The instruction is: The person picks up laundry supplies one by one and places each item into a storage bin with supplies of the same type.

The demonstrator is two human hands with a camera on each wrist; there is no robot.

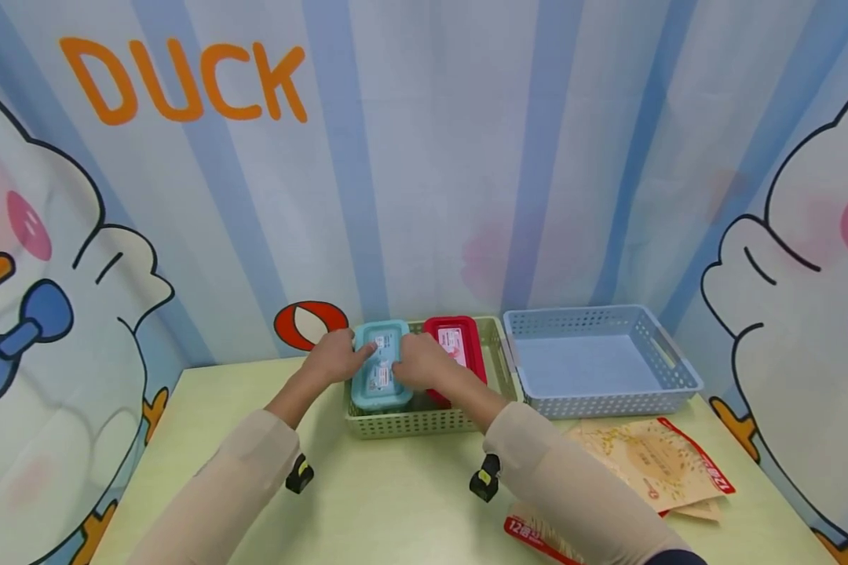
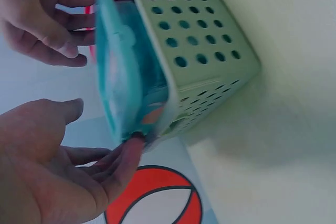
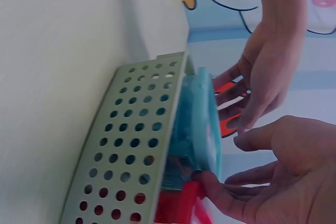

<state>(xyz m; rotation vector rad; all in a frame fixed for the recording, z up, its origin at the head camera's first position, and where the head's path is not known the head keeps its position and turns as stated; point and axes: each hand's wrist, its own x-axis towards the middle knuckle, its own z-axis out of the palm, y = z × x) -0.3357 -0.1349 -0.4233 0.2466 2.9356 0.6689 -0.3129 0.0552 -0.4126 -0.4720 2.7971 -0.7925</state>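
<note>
A teal lidded food container sits in the left part of a green perforated basket, its lid above the rim. At its left side, my left hand touches the lid edge with its fingertips; the thumb is raised off the lid in the left wrist view. From the other side, my right hand has fingers at the edge between this container and a red lidded container. Its thumb also stands apart from the lid. The red container's lower part is hidden behind the basket wall.
A blue perforated basket stands right of the green one. Beige and red packets lie at the right front, partly under my right sleeve. A striped curtain with duck drawings hangs behind the pale yellow table.
</note>
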